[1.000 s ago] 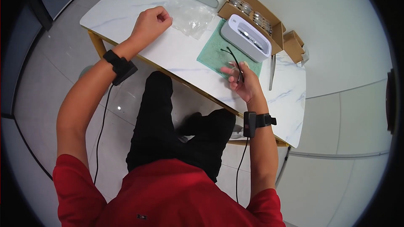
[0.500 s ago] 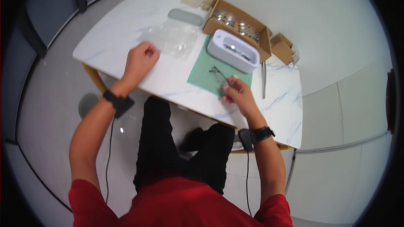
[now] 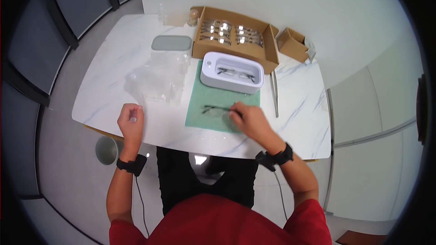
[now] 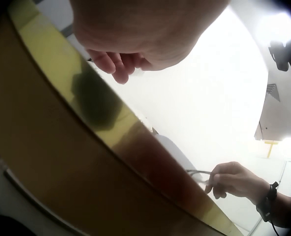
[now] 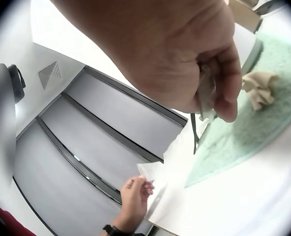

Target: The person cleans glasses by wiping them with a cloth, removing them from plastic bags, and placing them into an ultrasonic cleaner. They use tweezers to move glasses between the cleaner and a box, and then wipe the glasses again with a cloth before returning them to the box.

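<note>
Between thumb and fingers my right hand (image 3: 250,120) holds a pair of dark-framed glasses (image 3: 217,107) over the green cloth (image 3: 197,120). One thin temple (image 5: 194,135) hangs below the fingers in the right wrist view, where the palm hides most of the frame. A crumpled beige piece (image 5: 260,88) lies on the cloth beside that hand. Just behind, a white ultrasonic cleaner (image 3: 234,86) has another pair of glasses (image 3: 236,72) in its basin. My left hand (image 3: 131,122) hovers by the table's front left edge, fingers loosely curled and holding nothing, close to the clear plastic bags (image 3: 159,81).
A cardboard tray (image 3: 268,56) with several pairs of glasses stands behind the cleaner. Right of it is a smaller carton (image 3: 293,45). Long metal tweezers (image 3: 274,95) lie at the cloth's right. A grey lid (image 3: 171,43) and a small jar (image 3: 193,17) sit back left; a bin (image 3: 107,149) stands on the floor.
The head view has turned, so the table appears squarer. My right hand has turned palm-down with the glasses, which now lie sideways over the cloth. The left hand has drawn back towards the table's front edge.
</note>
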`<state>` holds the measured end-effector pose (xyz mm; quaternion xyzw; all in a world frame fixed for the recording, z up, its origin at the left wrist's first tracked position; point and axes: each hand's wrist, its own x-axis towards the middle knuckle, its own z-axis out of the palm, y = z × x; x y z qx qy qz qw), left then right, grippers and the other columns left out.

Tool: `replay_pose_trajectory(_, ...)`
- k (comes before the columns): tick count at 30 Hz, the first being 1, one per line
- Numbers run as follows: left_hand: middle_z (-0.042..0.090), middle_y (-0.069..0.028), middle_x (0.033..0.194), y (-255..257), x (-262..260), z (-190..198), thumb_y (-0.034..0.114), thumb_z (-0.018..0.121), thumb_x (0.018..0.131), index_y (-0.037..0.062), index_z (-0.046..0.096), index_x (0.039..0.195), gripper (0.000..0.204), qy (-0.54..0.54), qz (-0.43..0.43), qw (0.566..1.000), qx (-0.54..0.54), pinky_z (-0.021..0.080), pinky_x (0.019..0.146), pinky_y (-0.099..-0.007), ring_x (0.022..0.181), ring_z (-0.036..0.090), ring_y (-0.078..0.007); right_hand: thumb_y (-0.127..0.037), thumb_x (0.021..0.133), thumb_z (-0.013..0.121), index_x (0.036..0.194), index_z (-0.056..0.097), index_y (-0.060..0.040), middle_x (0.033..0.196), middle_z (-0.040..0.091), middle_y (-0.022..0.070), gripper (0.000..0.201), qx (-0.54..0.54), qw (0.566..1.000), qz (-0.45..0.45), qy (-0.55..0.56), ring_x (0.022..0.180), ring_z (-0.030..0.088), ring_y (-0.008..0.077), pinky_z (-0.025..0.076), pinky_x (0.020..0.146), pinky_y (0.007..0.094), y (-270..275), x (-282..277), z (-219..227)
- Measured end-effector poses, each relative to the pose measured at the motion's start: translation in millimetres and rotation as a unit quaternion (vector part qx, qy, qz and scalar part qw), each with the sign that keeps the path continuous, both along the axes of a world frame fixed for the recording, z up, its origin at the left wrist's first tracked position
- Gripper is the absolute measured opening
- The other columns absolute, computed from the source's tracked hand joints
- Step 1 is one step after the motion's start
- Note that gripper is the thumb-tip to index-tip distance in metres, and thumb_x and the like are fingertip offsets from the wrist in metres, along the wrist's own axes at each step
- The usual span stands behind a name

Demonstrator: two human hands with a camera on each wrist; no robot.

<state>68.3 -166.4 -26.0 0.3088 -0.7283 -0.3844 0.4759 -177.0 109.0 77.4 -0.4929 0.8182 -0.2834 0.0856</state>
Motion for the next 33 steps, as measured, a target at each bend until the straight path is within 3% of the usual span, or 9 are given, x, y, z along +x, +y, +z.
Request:
replay_pose_trajectory(3,0.062,-0.0012,0.082,3,-1,-5,0.000,0.067,0.091,0.0015,0.060,0.087,0.008,-0.005,0.001,1.000,0.031,0.048,0.067,-0.0239,0.070,0.057,-0.0085,-0.017,0.096,0.065,0.098,0.068,-0.0005,0.082,0.072,0.0140,0.017,0.011,0.982,-0.044,-0.185,0.063,0.068,0.0210,0.053,0.063,0.0336,-3,-21,31)
replay_pose_trajectory(6,0.060,0.0005,0.085,2,3,0,0.000,0.062,0.096,0.0019,0.060,0.092,0.005,-0.011,-0.018,0.996,0.086,0.048,0.073,-0.0215,0.076,0.058,-0.0067,-0.018,0.101,0.062,0.101,0.067,0.0016,0.087,0.072,0.0075,0.020,-0.061,0.962,-0.022,-0.264,0.066,0.064,0.0089,0.052,0.064,0.0258,-4,-51,30)
replay_pose_trajectory(13,0.058,-0.0008,0.085,1,2,-5,-0.003,0.063,0.094,0.0012,0.058,0.091,0.007,0.007,-0.024,0.990,0.135,0.049,0.073,-0.0223,0.076,0.058,-0.0078,-0.021,0.105,0.055,0.108,0.063,0.0001,0.096,0.074,0.0067,0.022,-0.022,0.940,-0.044,-0.337,0.078,0.066,0.0082,0.048,0.064,0.0212,-9,-71,49)
replay_pose_trajectory(16,0.058,-0.0009,0.087,0,2,-6,-0.004,0.063,0.094,0.0007,0.058,0.091,0.007,0.006,-0.034,0.991,0.126,0.051,0.073,-0.0230,0.076,0.058,-0.0077,-0.021,0.106,0.053,0.114,0.063,-0.0003,0.100,0.075,0.0086,0.024,-0.068,0.920,-0.007,-0.386,0.082,0.068,0.0096,0.050,0.066,0.0217,-11,-80,45)
replay_pose_trajectory(19,0.058,-0.0012,0.088,0,3,-5,-0.004,0.062,0.093,0.0001,0.058,0.091,0.007,0.008,-0.042,0.991,0.123,0.053,0.073,-0.0238,0.076,0.058,-0.0079,-0.020,0.106,0.052,0.122,0.061,-0.0003,0.106,0.074,0.0120,0.027,-0.081,0.846,-0.047,-0.525,0.088,0.069,0.0126,0.051,0.068,0.0227,-17,-76,58)
replay_pose_trajectory(22,0.058,-0.0014,0.087,2,4,-2,-0.004,0.063,0.093,-0.0001,0.058,0.091,0.007,0.005,-0.043,0.991,0.130,0.054,0.073,-0.0242,0.076,0.058,-0.0081,-0.024,0.106,0.053,0.129,0.058,0.0005,0.110,0.072,0.0153,0.033,-0.072,0.764,-0.002,-0.642,0.086,0.071,0.0156,0.055,0.066,0.0233,-16,-78,52)
replay_pose_trajectory(25,0.058,-0.0013,0.086,1,4,-1,-0.004,0.063,0.093,0.0000,0.058,0.090,0.007,0.008,-0.047,0.991,0.127,0.053,0.072,-0.0237,0.075,0.059,-0.0081,-0.030,0.105,0.056,0.131,0.057,0.0019,0.111,0.070,0.0169,0.041,-0.064,0.721,0.025,-0.690,0.082,0.072,0.0175,0.058,0.060,0.0234,-18,-71,44)
replay_pose_trajectory(29,0.060,-0.0006,0.083,0,3,-2,-0.003,0.064,0.093,0.0003,0.059,0.090,0.007,0.000,-0.042,0.993,0.111,0.051,0.070,-0.0229,0.073,0.060,-0.0081,-0.032,0.102,0.062,0.134,0.055,0.0031,0.104,0.068,0.0141,0.049,-0.057,0.738,0.017,-0.672,0.079,0.073,0.0189,0.060,0.056,0.0236,-17,-59,36)
replay_pose_trajectory(33,0.057,0.0014,0.081,0,4,-3,0.002,0.062,0.097,0.0022,0.058,0.092,0.007,-0.013,-0.042,0.993,0.113,0.046,0.070,-0.0208,0.074,0.056,-0.0058,-0.026,0.101,0.064,0.123,0.062,0.0013,0.101,0.069,0.0126,0.035,-0.067,0.732,0.028,-0.678,0.079,0.073,0.0185,0.057,0.058,0.0212,-15,-51,33)
